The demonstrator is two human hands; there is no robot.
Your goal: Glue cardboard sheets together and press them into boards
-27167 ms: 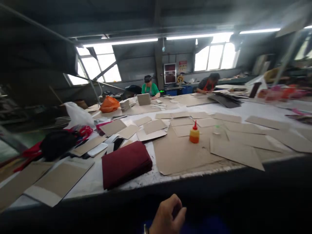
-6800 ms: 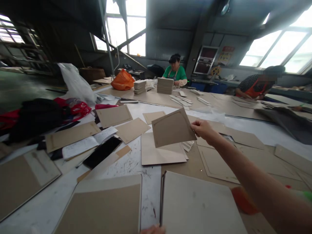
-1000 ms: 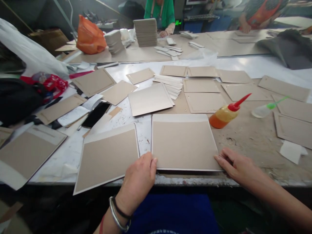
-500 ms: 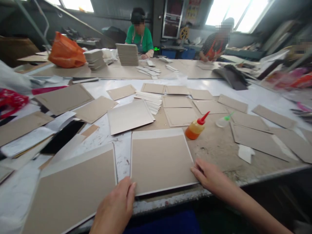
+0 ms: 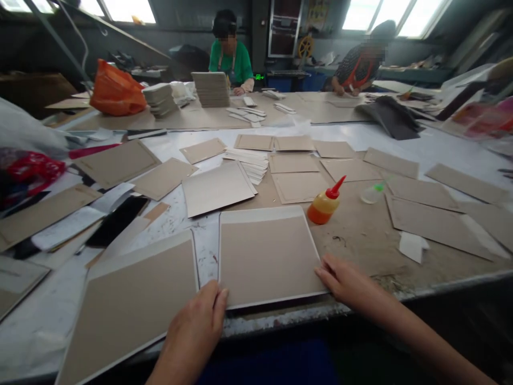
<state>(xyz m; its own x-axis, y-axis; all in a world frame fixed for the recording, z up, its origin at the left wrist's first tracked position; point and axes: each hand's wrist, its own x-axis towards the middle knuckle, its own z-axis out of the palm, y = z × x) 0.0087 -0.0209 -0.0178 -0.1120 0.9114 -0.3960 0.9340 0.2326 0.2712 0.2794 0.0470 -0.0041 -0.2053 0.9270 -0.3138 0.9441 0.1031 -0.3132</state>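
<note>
A square grey-brown board with white edges (image 5: 266,254) lies at the table's near edge. My left hand (image 5: 198,329) rests at its near left corner, fingers together and touching the edge. My right hand (image 5: 348,283) lies flat at its near right corner, fingers stretched onto the board's side. Neither hand grips the board. A second, larger board (image 5: 132,302) lies to the left of it. An orange glue bottle with a red nozzle (image 5: 325,206) stands tilted just beyond the board's far right corner.
Many cardboard panels (image 5: 433,222) cover the table (image 5: 449,267), with a clear bottle with a green cap (image 5: 372,193), a white strip stack (image 5: 250,163), a black phone (image 5: 116,220) and an orange bag (image 5: 116,90). Two people work at the far side.
The view has shifted slightly; both hands stay at the near corners of the board, which has barely moved.
</note>
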